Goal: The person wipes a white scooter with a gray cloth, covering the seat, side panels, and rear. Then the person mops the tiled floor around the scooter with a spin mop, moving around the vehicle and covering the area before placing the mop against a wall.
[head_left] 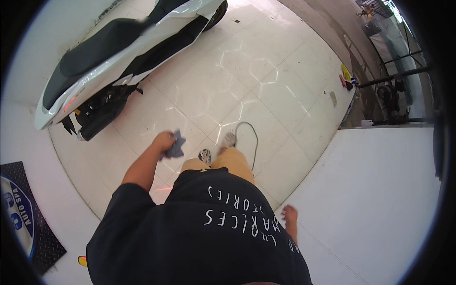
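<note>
My left hand (164,140) is closed around a crumpled grey cloth (176,146), held out in front of me above the tiled floor. Its folded corners stick out past my fingers. On the other side of my body hangs my right hand (289,213), close to the white wall. Its fingers are loosely bent and slightly apart, and I see nothing in them. Ahead to the left is a white scooter (102,68) with a long black seat (99,45); a stretch of floor separates it from the cloth.
Beside my shoes (205,156) a thin dark hose or cable (257,142) curves over the glossy tiles. A white wall (375,180) runs along my right. Far right, small yellow and pink items (346,73) lie near a dark metal frame (403,73). A dark sign (35,228) is at lower left.
</note>
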### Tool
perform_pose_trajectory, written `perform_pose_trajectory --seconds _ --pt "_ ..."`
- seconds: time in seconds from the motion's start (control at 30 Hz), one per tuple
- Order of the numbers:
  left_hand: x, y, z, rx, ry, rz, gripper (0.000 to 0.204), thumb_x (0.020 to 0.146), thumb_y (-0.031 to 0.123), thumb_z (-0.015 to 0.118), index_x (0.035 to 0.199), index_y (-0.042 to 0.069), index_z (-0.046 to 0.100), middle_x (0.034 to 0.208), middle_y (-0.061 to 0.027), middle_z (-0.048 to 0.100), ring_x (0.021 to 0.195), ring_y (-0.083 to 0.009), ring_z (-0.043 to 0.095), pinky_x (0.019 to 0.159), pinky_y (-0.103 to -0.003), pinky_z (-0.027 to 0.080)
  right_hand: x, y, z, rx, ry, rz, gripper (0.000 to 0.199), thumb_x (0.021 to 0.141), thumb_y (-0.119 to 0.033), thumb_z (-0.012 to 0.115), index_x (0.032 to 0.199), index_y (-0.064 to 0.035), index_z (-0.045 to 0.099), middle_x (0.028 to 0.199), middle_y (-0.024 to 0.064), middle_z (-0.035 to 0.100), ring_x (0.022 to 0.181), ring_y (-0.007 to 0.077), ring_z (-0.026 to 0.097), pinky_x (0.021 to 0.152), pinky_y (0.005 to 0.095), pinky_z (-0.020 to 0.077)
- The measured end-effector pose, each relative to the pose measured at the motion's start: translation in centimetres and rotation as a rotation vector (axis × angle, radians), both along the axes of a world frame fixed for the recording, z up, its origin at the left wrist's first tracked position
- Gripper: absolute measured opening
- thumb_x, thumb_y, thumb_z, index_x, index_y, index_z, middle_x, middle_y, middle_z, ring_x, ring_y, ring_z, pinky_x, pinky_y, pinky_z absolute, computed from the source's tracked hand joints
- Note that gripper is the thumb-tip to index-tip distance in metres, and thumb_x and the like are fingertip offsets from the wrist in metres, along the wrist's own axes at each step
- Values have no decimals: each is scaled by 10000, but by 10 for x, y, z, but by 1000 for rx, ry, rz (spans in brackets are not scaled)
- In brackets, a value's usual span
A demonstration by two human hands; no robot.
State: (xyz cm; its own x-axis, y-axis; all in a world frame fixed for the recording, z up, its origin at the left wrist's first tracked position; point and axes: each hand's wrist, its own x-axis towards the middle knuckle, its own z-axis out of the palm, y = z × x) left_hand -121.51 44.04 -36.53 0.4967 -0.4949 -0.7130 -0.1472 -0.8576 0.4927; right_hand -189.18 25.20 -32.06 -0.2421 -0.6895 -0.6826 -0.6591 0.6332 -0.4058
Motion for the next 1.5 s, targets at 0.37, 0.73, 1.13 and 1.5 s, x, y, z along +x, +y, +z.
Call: perform_pose_trajectory --seconds 0.37,0.73,1.13,1.5 --pt "59 -88 18 111 -195 -109 573 806 510 699 1097 16 720 1065 -210 708 989 -337 679 888 -403 519 132 -157 -6 -315 -192 380 402 901 -168 657 1260 6 606 828 88 672 734 147 628 698 307 506" --pt "35 -458 38 57 17 -475 489 763 374 779 1104 33 700 1036 -185 712 984 -308 681 858 -404 527 15 -218 -83 432 -21 -59 283 916 -99 601 1169 24 631 803 111 684 624 198 674 469 338 495" --pt "68 -550 -19 257 -170 26 425 861 387 681 1003 -13 689 962 -221 701 936 -376 675 821 -455 522 292 -957 22 -225 -152 348 373 939 -281 622 1230 -48 642 1086 112 672 653 185 612 500 339 563" --pt "361 -1096 97 -295 -373 -14 378 893 385 648 1023 32 679 964 -217 695 911 -387 659 802 -443 503 357 -1074 -12 161 -38 218 395 944 -238 619 1266 -11 590 829 124 663 628 177 654 451 316 496"
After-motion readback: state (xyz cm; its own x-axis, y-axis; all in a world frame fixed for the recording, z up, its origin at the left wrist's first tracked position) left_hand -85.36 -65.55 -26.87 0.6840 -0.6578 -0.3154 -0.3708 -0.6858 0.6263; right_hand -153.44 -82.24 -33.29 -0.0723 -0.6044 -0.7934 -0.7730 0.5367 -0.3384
